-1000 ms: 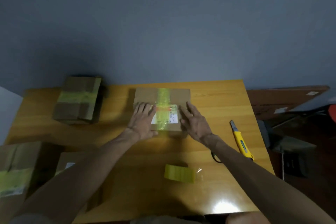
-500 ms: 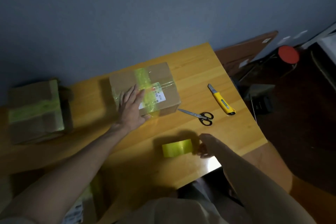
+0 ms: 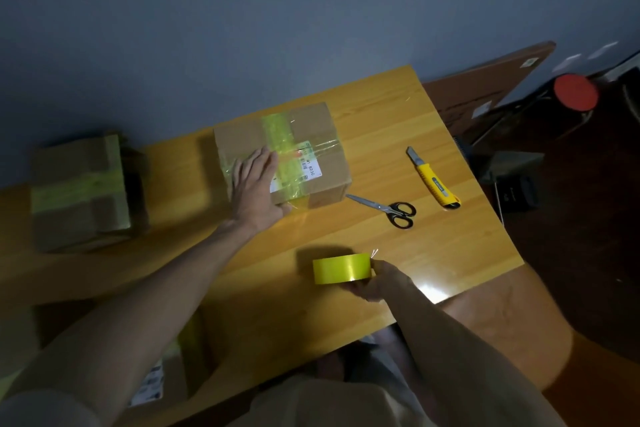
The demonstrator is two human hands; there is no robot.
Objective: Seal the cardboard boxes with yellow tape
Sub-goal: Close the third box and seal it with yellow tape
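Observation:
A brown cardboard box (image 3: pixel 322 135) stands in the middle of the wooden table (image 3: pixel 381 107); a strip of yellow tape and a white label cross its top. My left hand (image 3: pixel 254 189) lies flat on the box's near left part, fingers straight, thumb at the box's front edge. Nearer to me, my right hand (image 3: pixel 379 281) grips a roll of yellow tape (image 3: pixel 341 268) from its right side, with the roll on or just above the tabletop.
Black-handled scissors (image 3: pixel 389 209) and a yellow utility knife (image 3: pixel 433 179) lie right of the box. Another taped box (image 3: pixel 79 191) stands at the far left. More boxes (image 3: pixel 162 378) sit below the table's near edge. Dark clutter and a red lid (image 3: pixel 575 92) lie beyond the right edge.
My right hand left the box, dropped to the tape roll and took hold of it. The box has turned. The view swung right, and the scissors now show.

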